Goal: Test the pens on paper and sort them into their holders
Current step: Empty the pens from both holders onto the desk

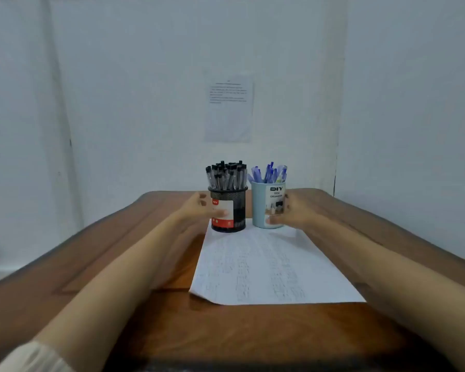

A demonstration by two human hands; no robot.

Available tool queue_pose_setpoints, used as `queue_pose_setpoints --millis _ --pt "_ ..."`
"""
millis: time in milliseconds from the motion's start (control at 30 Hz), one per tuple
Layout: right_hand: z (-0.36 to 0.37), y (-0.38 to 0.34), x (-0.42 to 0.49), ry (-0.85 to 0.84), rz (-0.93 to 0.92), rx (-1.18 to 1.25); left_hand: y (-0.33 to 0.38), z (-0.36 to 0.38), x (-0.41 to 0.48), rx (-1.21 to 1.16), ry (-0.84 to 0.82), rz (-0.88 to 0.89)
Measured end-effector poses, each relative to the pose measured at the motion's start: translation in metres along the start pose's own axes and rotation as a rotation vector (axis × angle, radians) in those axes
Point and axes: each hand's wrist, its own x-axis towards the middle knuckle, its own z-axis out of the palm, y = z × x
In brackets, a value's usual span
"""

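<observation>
Left hand (196, 208) curls its fingers round the black mesh holder (231, 210), right hand (293, 213) round the blue cup (263, 208); a jerked, top-heavy holder could tip, spilling pens (226, 175).

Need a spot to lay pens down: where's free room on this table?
Free: mid paper between the forearms; bare table in front of the paper's near edge. Crowded: far end, left hand holds black holder, right hand holds blue holder.

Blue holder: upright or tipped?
Upright: blue holder stands at the paper's far edge, pens pointing up, right hand gripping its side.
</observation>
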Motion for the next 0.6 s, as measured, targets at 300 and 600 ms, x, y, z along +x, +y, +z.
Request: queue_pose_setpoints --millis 300,600 --pt "0.034 0.020 0.034 0.201 0.020 0.364 -0.010 0.026 0.018 -0.246 -0.046 0.138" --pt "0.021 0.008 0.008 0.250 0.100 0.340 -0.015 0.037 0.003 -0.171 0.036 0.177"
